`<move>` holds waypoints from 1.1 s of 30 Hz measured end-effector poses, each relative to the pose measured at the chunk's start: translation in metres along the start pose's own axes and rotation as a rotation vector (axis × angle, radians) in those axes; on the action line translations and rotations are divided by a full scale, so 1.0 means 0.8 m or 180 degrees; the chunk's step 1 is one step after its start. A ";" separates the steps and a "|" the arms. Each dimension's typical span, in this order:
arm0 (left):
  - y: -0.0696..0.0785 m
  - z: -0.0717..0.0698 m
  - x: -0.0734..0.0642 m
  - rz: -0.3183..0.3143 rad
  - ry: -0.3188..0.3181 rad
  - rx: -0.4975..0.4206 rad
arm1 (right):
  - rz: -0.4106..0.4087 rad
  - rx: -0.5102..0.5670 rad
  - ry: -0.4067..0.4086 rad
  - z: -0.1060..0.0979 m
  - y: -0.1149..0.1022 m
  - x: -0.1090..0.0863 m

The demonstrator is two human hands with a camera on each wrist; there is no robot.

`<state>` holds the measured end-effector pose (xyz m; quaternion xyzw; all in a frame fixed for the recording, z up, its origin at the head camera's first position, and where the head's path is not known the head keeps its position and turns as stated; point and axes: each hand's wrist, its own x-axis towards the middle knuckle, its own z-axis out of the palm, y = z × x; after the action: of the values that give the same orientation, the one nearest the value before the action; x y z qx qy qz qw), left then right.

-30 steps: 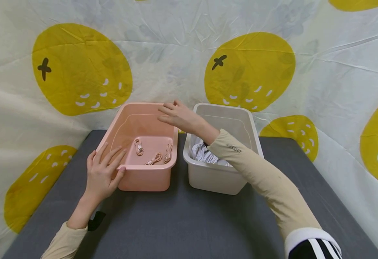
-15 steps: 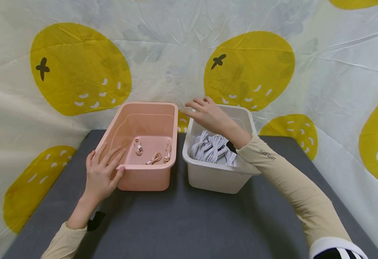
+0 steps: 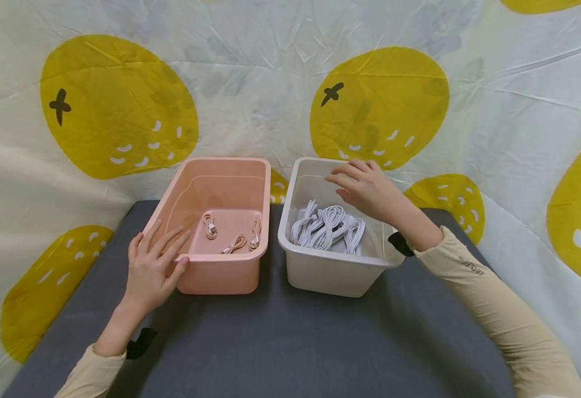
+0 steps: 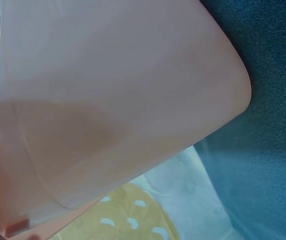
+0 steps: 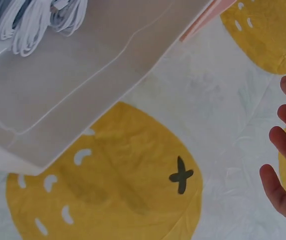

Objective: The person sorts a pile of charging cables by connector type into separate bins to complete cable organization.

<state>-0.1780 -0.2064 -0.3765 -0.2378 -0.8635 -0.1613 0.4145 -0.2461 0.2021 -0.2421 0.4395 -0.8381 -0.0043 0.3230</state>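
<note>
My left hand (image 3: 148, 273) rests with spread fingers on the front left corner of the pink bin (image 3: 220, 275). Inside that bin lie a few small coiled pink charging cables (image 3: 255, 235), apart from one another. Over the right side of the light grey bin (image 3: 325, 273) hovers my right hand (image 3: 372, 190), holding nothing, its fingers loosely bent. Several bundled white cables (image 3: 327, 226) lie heaped on the floor of the grey bin. In the right wrist view, the white cables (image 5: 38, 20) show at the upper left and fingertips (image 5: 285, 142) at the right edge.
Both bins stand side by side on a dark grey table (image 3: 290, 342), a narrow gap between them. Behind hangs a white curtain (image 3: 250, 99) with big yellow fruit prints. A black strap piece (image 3: 141, 342) sits at the left wrist.
My right hand has moved right, from above the pink bin to above the right side of the grey bin, bringing the white cables into view. The left hand has stayed on the pink bin.
</note>
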 end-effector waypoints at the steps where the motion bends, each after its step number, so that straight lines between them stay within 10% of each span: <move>1: 0.000 -0.001 0.000 -0.0001 -0.0027 0.0004 | 0.0033 0.0026 -0.0015 -0.002 0.001 -0.007; 19: 0.000 -0.009 0.001 -0.0041 -0.0235 -0.0099 | 0.0539 -0.0004 0.0081 -0.031 -0.014 -0.128; 33: 0.037 -0.016 0.018 0.0340 0.0086 -0.0400 | 0.1288 0.0152 -0.0096 -0.026 -0.045 -0.208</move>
<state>-0.1619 -0.1837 -0.3548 -0.3069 -0.8321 -0.1960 0.4184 -0.1407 0.3084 -0.3252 0.2696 -0.9140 0.0739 0.2942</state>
